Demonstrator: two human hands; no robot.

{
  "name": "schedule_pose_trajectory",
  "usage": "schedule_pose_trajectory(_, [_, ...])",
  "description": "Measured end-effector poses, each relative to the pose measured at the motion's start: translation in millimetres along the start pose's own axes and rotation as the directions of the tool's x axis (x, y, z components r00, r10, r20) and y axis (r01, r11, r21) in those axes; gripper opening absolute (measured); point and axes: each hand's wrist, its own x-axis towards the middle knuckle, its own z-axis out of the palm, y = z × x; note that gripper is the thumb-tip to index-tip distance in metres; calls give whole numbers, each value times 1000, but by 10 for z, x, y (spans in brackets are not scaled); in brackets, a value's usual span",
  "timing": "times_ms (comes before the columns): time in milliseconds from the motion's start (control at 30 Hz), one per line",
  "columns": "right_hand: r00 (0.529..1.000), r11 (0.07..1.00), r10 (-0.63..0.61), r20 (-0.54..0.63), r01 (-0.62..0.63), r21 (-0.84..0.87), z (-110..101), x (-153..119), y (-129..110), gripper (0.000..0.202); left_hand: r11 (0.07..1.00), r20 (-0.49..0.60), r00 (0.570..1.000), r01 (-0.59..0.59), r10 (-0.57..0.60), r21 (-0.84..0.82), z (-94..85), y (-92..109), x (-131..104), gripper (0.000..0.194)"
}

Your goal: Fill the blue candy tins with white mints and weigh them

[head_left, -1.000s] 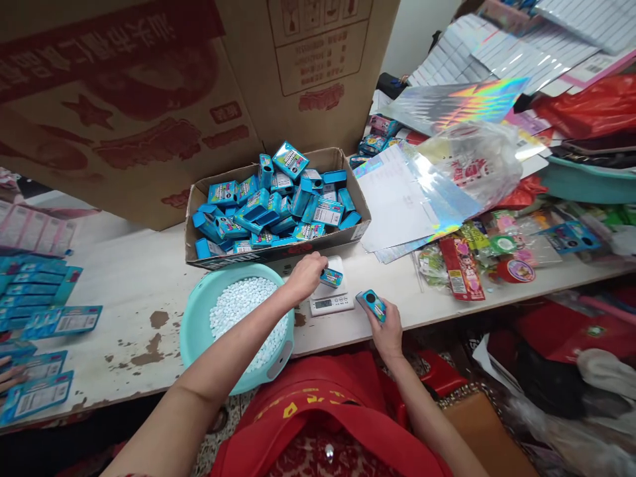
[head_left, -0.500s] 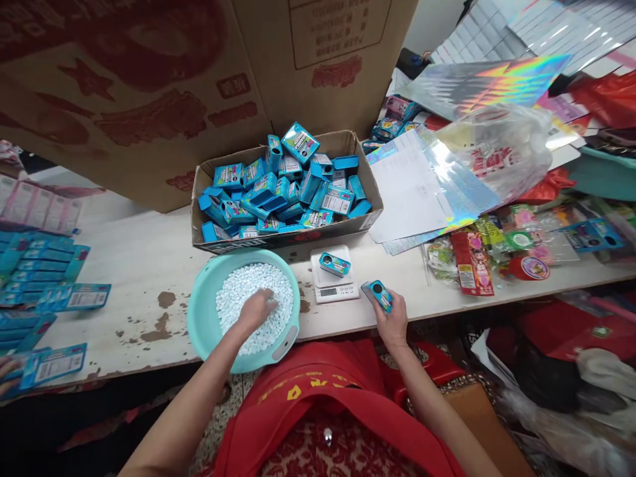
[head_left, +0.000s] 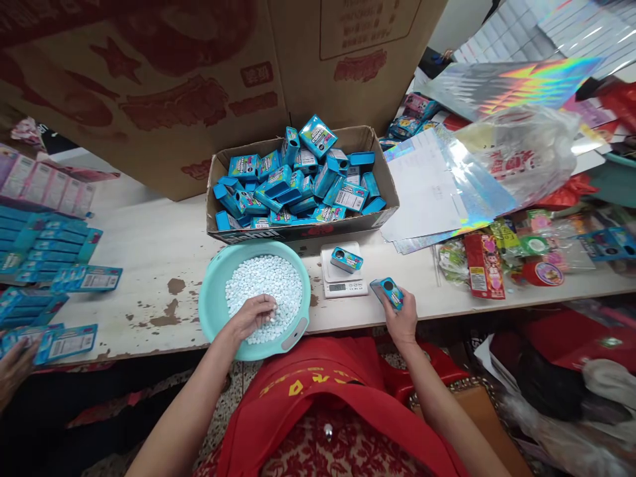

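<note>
Over a turquoise basin (head_left: 209, 318) of small white candies (head_left: 263, 278), my left hand (head_left: 251, 317) is curled with its palm partly turned up. A few candies show at its fingertips; the rest of its grasp is hidden. My right hand (head_left: 403, 315) grips a small blue candy box (head_left: 390, 293) with a dark round spot on its top, above the table edge. Between the hands stands a white digital scale (head_left: 342, 288) with another blue box (head_left: 346, 259) lying on its plate. The scale's digits are too small to read.
Behind the basin, a cardboard tray (head_left: 303, 233) is heaped with blue boxes, backed by a large carton (head_left: 199, 79). At left, a co-worker's hand (head_left: 17, 364) holds blue boxes beside stacked ones (head_left: 59, 245). Papers (head_left: 422, 192) and packaged sweets (head_left: 484, 265) cover the right.
My left hand has turned from palm down in the candies to a raised, curled pose. The right hand keeps its box. The view has shifted slightly, and the co-worker's hand shows more.
</note>
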Motion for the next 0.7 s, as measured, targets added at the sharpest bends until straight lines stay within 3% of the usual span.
schedule_pose_trajectory(67, [1000, 1000, -8, -6, 8, -3, 8, 0, 2, 48, 979, -9, 1000, 27, -30, -201, 6, -28, 5, 29])
schedule_pose_trajectory(133, [1000, 1000, -18, -9, 18, -2, 14, -1, 8, 47, 976, -21, 998, 50, -56, -210, 56, -17, 24, 29])
schedule_pose_trajectory(233, [999, 999, -44, -17, 44, 0, 23, -8, 25, 46, 998, -19, 999, 31, -30, 49, 194, 145, 66, 22])
schedule_pose_trajectory(300, [998, 998, -63, -25, 63, 0, 31, -13, 37, 44, 949, 20, 997, -72, 69, 308, 332, 359, 105, 16])
schedule_pose_trajectory(400, [995, 996, -91, -37, 91, 1, 45, -19, 50, 42, 687, 181, 944, -324, 275, 650, 632, 759, 211, 12])
schedule_pose_trajectory(533, [990, 991, -130, -58, 131, 1, 63, -19, 46, 41, 260, 389, 816, -523, 428, 811, 1130, 1148, 465, 28])
schedule_pose_trajectory(600, [988, 990, -144, -64, 144, -5, 68, -18, 37, 40, 137, 439, 775, -548, 456, 825, 1333, 1221, 596, 34])
schedule_pose_trajectory(700, [984, 987, -160, -73, 159, -17, 71, -14, 25, 37, 58, 459, 734, -557, 501, 828, 1498, 1237, 725, 36])
